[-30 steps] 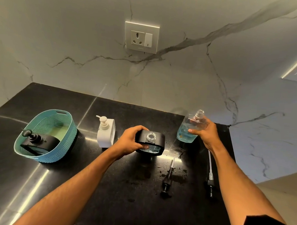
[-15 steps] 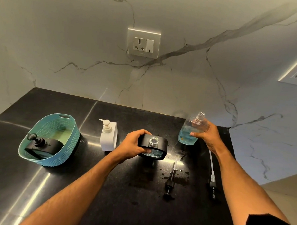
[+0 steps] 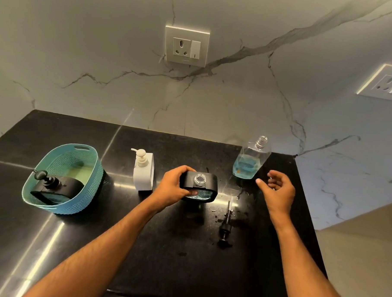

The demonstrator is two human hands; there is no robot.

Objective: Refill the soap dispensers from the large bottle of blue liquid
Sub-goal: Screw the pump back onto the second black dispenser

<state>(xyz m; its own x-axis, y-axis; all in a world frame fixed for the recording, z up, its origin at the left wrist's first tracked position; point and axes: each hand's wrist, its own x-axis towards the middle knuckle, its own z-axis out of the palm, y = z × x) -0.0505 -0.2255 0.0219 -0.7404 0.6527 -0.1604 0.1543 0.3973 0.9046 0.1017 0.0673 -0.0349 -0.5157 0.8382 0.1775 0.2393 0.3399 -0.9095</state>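
Soap dispenser [image 3: 199, 187], lid off, has some blue inside; left hand [image 3: 173, 189] holds it, right hand [image 3: 278, 190] is wide and empty; pump [image 3: 226, 226] not on yet.

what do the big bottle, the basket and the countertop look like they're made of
Big bottle: clear plastic, most likely; the blue liquid shows through, and the neck is threaded.
Basket: teal moulded plastic, matte, with a woven-look pattern and a cut-out handle.
Countertop: polished black stone, perhaps granite; glossy, with streaks of reflected light and seam lines.
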